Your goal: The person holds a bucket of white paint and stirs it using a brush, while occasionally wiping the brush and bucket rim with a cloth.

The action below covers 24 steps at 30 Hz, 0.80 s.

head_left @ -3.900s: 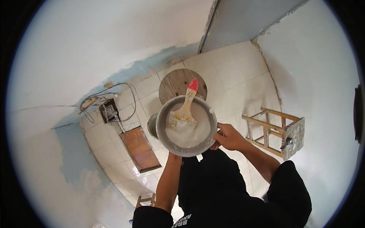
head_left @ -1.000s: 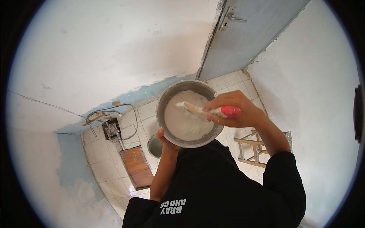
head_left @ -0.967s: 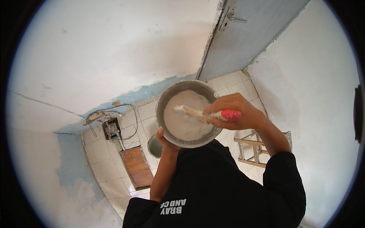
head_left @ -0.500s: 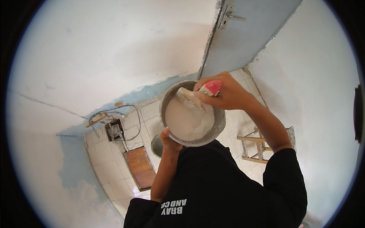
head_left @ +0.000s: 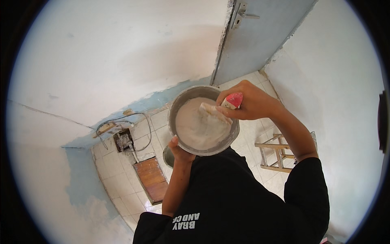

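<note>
A grey bucket of creamy off-white liquid is held up in front of my body. My left hand grips it at the lower left rim, thumb up along the outside. My right hand is closed round a paintbrush with a red-tipped wooden handle, over the right half of the bucket. The brush's coated head dips into the swirled liquid; my fingers hide part of the handle.
A blue-grey door stands at the top right between patchy white walls. On the tiled floor are a wooden stool, a brown board, a second bucket, and a recess with pipework below loose wires.
Earlier my right hand held the bucket's side with the brush resting inside; since then it has taken the brush. Over the last second it has moved up, then slightly right, and the liquid is more swirled.
</note>
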Available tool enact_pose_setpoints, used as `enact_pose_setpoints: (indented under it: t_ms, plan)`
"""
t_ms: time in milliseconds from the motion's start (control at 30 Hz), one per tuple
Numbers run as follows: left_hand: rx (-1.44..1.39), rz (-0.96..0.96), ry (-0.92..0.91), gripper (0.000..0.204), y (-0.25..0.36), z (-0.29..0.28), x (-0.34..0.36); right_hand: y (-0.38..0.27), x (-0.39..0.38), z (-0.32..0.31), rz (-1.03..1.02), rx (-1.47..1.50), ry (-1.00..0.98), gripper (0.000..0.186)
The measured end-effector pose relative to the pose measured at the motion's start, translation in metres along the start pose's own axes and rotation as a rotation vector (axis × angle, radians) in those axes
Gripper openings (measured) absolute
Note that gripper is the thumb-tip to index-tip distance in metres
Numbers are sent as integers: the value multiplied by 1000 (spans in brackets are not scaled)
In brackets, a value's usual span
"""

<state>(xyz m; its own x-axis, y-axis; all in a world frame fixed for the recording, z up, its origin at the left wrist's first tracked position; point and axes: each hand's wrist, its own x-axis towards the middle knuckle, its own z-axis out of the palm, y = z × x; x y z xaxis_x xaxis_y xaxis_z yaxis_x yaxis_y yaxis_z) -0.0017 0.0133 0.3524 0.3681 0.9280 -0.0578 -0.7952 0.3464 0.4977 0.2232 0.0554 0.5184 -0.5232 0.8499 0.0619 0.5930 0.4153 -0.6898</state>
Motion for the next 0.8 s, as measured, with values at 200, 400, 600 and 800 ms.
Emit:
enact_pose_setpoints:
  t_ms: [200, 400, 600, 800]
  plan:
    - [27, 16, 27, 87, 8, 9, 0, -8, 8, -8, -75, -89, 156, 16]
    - [84, 30, 67, 90, 9, 21, 3, 6, -9, 15, -496, -416, 92, 21]
    - [60, 45, 82, 84, 8, 23, 7, -6, -24, 38, -621, -641, -33, 15]
    - [53, 62, 117, 80, 7, 20, 9, -12, -26, 33, -598, -584, -152, 20]
